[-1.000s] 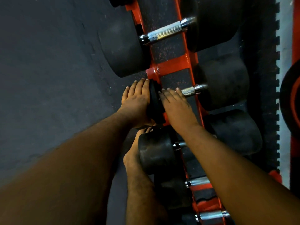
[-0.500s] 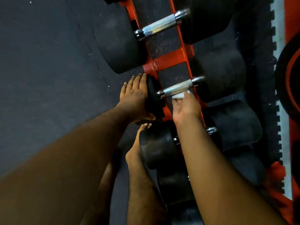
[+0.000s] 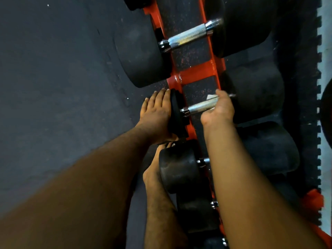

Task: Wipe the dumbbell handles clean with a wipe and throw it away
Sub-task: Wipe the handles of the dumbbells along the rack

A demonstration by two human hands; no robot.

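A row of black dumbbells lies across an orange rack (image 3: 195, 72). My right hand (image 3: 220, 109) is curled round the right end of the middle dumbbell's silver knurled handle (image 3: 201, 106), with a white wipe (image 3: 211, 96) pinched under the fingers; only a corner of the wipe shows. My left hand (image 3: 156, 114) lies flat with straight fingers against the outer face of that dumbbell's left weight head (image 3: 175, 114). The handle's left part is bare and shiny.
A bigger dumbbell with a silver handle (image 3: 186, 37) lies further up the rack. Smaller dumbbells (image 3: 177, 169) lie nearer me, under my right forearm. My bare foot (image 3: 152, 175) stands on the dark rubber floor (image 3: 62, 78) left of the rack. Interlocking mat edge runs along the right.
My right hand has slid the wipe from under the handle's middle to its right end and now wraps round it. The left hand stays pressed on the weight head.
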